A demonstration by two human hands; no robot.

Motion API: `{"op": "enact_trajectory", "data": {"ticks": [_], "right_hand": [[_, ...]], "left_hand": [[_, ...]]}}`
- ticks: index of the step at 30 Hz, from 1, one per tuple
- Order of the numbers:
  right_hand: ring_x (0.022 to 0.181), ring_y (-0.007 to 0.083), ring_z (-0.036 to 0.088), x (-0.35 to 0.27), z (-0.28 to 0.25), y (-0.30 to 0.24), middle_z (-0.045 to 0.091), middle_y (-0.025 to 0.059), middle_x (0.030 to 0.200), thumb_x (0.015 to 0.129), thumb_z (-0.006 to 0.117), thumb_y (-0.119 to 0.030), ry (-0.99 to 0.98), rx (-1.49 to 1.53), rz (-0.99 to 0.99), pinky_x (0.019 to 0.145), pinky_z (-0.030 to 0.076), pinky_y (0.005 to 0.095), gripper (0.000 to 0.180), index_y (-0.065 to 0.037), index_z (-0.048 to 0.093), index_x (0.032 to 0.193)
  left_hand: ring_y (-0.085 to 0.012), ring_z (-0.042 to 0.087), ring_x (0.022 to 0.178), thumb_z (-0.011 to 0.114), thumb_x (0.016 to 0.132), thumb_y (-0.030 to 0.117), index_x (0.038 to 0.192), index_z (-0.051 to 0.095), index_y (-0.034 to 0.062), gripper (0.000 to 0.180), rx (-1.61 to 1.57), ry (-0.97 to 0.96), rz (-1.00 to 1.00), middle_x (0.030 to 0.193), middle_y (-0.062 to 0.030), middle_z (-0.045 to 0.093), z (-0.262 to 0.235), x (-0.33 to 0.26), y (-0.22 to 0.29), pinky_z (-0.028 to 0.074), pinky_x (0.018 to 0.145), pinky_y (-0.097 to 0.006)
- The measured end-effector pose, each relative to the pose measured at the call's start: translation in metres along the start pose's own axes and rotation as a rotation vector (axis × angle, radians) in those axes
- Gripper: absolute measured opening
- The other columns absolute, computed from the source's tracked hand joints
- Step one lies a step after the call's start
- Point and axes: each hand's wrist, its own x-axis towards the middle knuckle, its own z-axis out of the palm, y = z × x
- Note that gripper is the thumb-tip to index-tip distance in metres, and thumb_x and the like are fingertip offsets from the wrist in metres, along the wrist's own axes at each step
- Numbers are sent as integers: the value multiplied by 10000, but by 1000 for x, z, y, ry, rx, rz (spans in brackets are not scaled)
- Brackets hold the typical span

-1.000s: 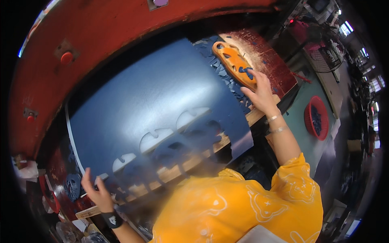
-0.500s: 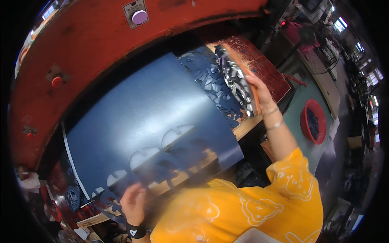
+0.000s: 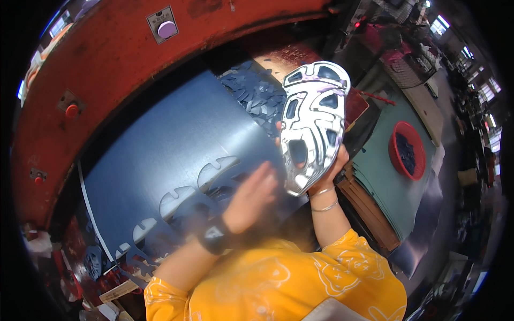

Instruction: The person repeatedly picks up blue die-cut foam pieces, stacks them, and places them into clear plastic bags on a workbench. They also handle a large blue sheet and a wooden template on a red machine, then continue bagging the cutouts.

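A sole-shaped cutting die (image 3: pixel 316 125) with shiny metal edges is tilted up, its face toward me. Blue material shows in several of its openings. My right hand (image 3: pixel 333 170) grips it from behind and at its lower right side, with fingertips showing at its left edge. My left hand (image 3: pixel 251 197), smeared by motion, is held flat with fingers stretched out and nothing in it. It hovers over the near part of a large blue sheet (image 3: pixel 160 139), to the left of the die. Curved cut-outs run along the sheet's near edge.
Blue scraps (image 3: pixel 254 93) are heaped beyond the sheet's right end. A red machine beam (image 3: pixel 118 53) with several buttons arches over the far side. At right, a red basket (image 3: pixel 421 160) with dark blue pieces stands on stacked green sheets (image 3: pixel 383 176).
My right hand has brought the die nearer and turned it from edge-on to face me. My left hand has moved right and away from my body, toward the die.
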Motion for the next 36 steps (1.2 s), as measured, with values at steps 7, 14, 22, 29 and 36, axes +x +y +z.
{"op": "enact_trajectory", "data": {"ticks": [7, 14, 22, 29, 36], "right_hand": [[1273, 310, 437, -48, 26, 28, 384, 176, 1425, 584, 895, -397, 164, -406, -196, 1063, 373, 441, 1157, -126, 220, 1485], [1320, 485, 315, -31, 111, 139, 162, 358, 1463, 714, 730, -567, -314, -107, -92, 1104, 331, 515, 1039, -64, 230, 1473], [997, 155, 571, -11, 167, 233, 532, 121, 1251, 696, 695, -317, -219, -1016, 169, 892, 460, 268, 849, 41, 386, 1400], [1318, 326, 403, 15, 198, 342, 345, 233, 1466, 612, 778, -262, -549, -1646, 319, 1095, 305, 371, 751, -110, 566, 1316], [1169, 421, 422, 25, 207, 429, 417, 243, 1382, 611, 731, -339, -721, -2077, -18, 997, 348, 486, 639, -172, 632, 1220]], "left_hand": [[-212, 387, 1324, 476, 934, 538, 1483, 170, -29, 846, 32, -332, 346, 1472, -145, 336, -21, -47, 16, 361, 1050, -351], [-178, 414, 1285, 608, 918, 290, 1485, 159, -32, 792, 228, -311, 369, 1436, -131, 402, -100, -135, -3, 345, 1046, -314], [-350, 564, 1049, 623, 777, 60, 1073, 634, 28, 298, 1052, 852, 508, 1050, -179, 630, -280, -282, -45, 453, 909, -421], [-304, 575, 1056, 726, 716, 121, 946, 689, 47, 244, 1129, 927, 631, 1057, -101, 653, -330, -299, -79, 460, 916, -398], [-287, 585, 1035, 731, 712, 123, 947, 690, 66, 245, 1109, 963, 652, 1055, -84, 652, -331, -298, -82, 471, 902, -383]]}}
